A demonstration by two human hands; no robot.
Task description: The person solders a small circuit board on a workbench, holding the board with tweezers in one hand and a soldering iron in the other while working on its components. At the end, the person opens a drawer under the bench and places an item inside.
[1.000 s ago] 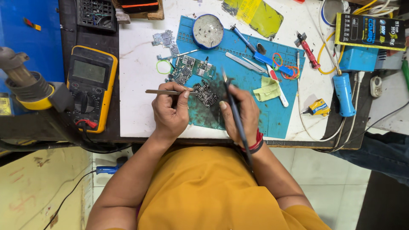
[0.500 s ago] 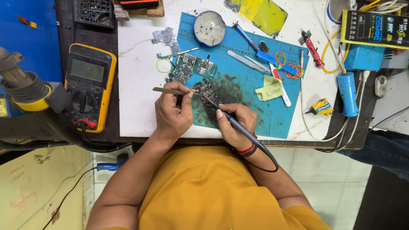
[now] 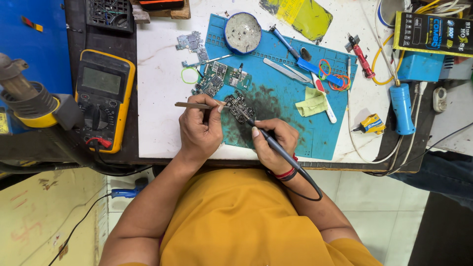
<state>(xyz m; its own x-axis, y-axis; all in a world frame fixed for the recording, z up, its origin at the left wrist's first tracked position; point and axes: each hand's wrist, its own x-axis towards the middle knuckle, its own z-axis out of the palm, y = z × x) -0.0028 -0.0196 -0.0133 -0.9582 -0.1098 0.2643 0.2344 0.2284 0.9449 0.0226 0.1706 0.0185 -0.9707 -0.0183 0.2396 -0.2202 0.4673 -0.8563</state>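
Blue mat [image 3: 295,93], scorched dark in the middle, lies on the white bench [image 3: 157,88], and a small circuit board [image 3: 240,105] rests on that stain, just in front of both hands. The left hand [image 3: 199,129] has its fingers pinched on thin tweezers [image 3: 194,105], whose tips reach to the board's left edge. The right hand [image 3: 274,143] is clenched like a pen grip round a black soldering iron [image 3: 276,145]; the tip meets the board near its lower right, and the cord loops back past the wrist.

The main risk, as I judge it, is heat. If the tip rests too long on one spot, a pad may lift or a nearby part may loosen. The tweezers hold only an edge, so a push from the iron could slide the board across the mat and smear solder between close contacts. The cord hangs over the bench edge; a snag there could jerk the tip off its mark. Other boards [image 3: 219,79] lie just beyond, touching or nearly so, and a slip could reach them. The yellow meter [image 3: 104,98] sits well apart to the left, and the round tin [image 3: 243,32] stands at the mat's far edge.
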